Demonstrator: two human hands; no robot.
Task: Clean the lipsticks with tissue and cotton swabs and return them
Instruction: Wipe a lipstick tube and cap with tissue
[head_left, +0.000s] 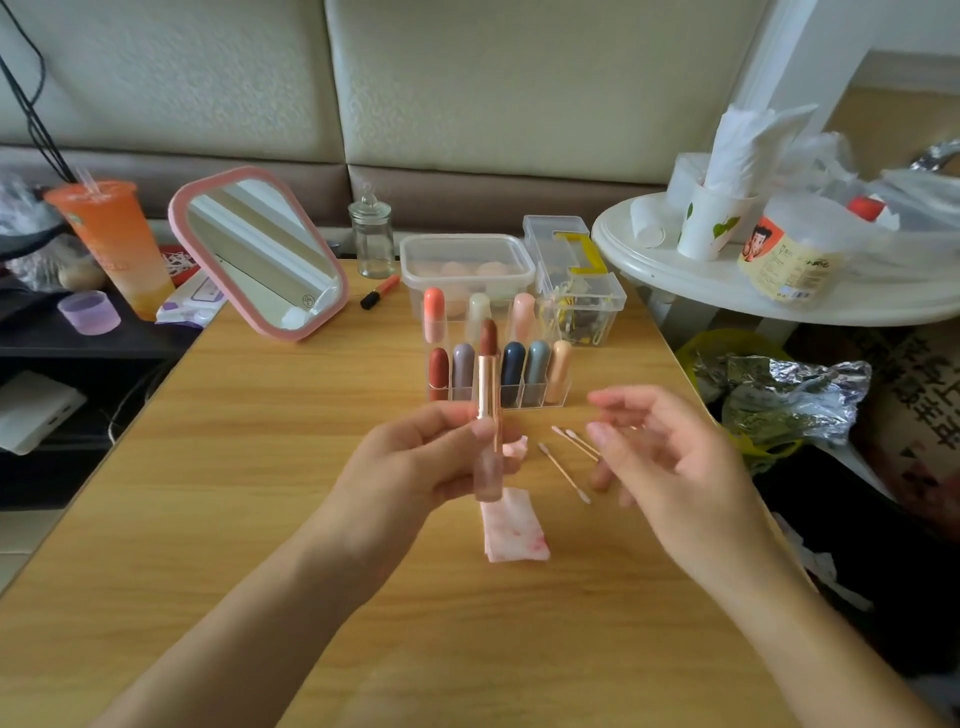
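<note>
- A lipstick (488, 364), uncapped with its brown-red bullet wound up, stands upright in the left hand (415, 467), pinched at the lower barrel between thumb and curled fingers above the table (260, 493).
- The right hand (675, 462) hovers just beside it, fingers loosely spread and holding nothing.
- A folded tissue (514, 530), blotched red, lies on the table right under the held lipstick. The stains suggest that wiping is well under way.
- Several cotton swabs (565, 473) lie loose between the two hands. Whether their tips are soiled is too small to tell.
- Behind, a clear organizer (540, 401) holds the capped lipsticks (512, 364) in two rows. Any free slot for the one in hand is hidden behind it.
- Judged from this, the job stands mid-course: this lipstick is out and being cleaned, and it has yet to be wound down, capped and returned. No cap is plainly in view. Which of the racked ones are already cleaned cannot be told.
- A pink-framed mirror (260, 249) leans at the table's far left.
</note>
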